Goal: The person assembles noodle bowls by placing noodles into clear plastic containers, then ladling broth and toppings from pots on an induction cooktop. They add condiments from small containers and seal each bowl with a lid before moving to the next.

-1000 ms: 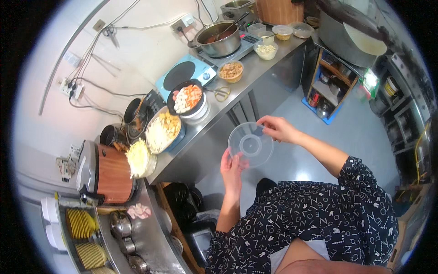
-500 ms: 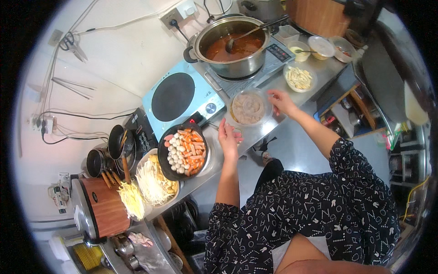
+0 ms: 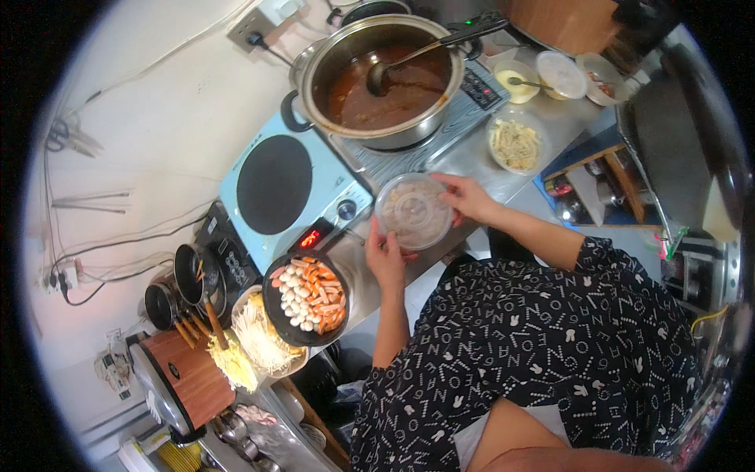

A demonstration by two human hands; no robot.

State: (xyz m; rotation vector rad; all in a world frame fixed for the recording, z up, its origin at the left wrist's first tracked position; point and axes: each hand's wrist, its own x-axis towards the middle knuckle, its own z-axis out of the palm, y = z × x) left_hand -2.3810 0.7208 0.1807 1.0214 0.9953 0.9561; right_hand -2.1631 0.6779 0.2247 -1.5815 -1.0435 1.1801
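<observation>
A round clear plastic container (image 3: 414,211) with a translucent lid sits between my hands over the counter's front edge. Pale, greyish pieces show blurrily through the lid. At its near left side, my left hand (image 3: 386,258) grips the rim, thumb up along the edge. My right hand (image 3: 469,198) holds the opposite side, fingers curled over the rim. Whether the container still rests on the counter, I cannot tell. Just behind it stands a large steel pot (image 3: 381,75) of reddish-brown broth, with a black-handled ladle (image 3: 377,79) leaning in it.
Left of the pot is a light-blue cooktop (image 3: 275,185). A black pan (image 3: 305,303) holds white balls and orange-and-white sticks, beside a bowl of enoki mushrooms (image 3: 263,334). To the right stand a bowl of pale strips (image 3: 515,141) and several small tubs. A knife block (image 3: 185,366) lies far left.
Both hands have closed in on the lidded container from either side and now grip its rim. The whole view has shifted, so the pot and cooktop appear further left.
</observation>
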